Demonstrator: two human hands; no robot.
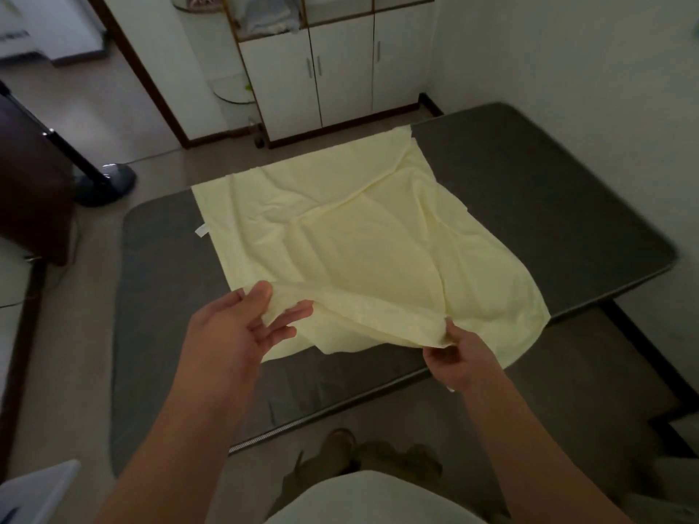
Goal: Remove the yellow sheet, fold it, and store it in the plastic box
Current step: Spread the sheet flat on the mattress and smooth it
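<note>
Yellow sheet (359, 251), creased, pinched by left hand (242, 327) and right hand (457, 361).

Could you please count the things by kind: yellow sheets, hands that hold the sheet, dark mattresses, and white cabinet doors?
yellow sheet: 1
hands gripping it: 2 (left hand, right hand)
dark grey mattress: 1
white cabinet doors: 3
Total: 7

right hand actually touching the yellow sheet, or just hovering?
Touching. In the head view the right hand pinches the near edge of the yellow sheet, with the fabric bunched at its fingertips.
</note>
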